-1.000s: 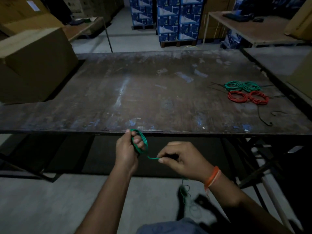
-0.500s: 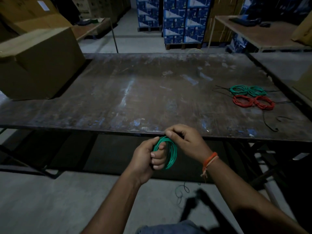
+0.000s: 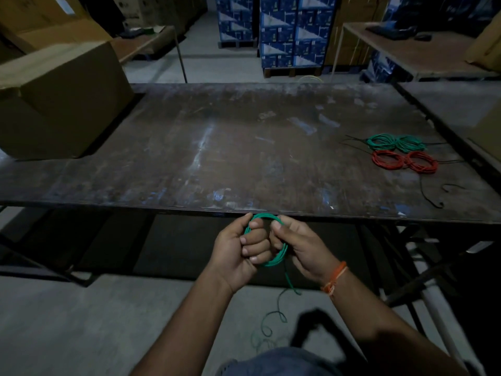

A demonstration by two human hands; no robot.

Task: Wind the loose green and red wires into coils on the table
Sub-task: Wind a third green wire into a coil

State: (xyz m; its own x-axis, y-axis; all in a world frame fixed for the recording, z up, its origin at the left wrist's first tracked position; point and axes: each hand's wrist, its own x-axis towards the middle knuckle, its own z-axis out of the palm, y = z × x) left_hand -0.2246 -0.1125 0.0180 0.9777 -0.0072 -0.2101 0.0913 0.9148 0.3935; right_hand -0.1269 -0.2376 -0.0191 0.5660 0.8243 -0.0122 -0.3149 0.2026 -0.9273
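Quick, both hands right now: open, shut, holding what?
Left hand: closed, fingers curled through the green wire coil, gripping it.
Right hand: closed, pinching the same coil at its top.

The right hand [image 3: 301, 248], out to the side pinching the wire a second ago, now sits against the left hand [image 3: 241, 248], laying another turn on the green coil [image 3: 279, 256], which is thicker.

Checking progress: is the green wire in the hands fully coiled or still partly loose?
Partly loose. The green coil is held by the left hand and right hand, but a tail trails down to the floor.
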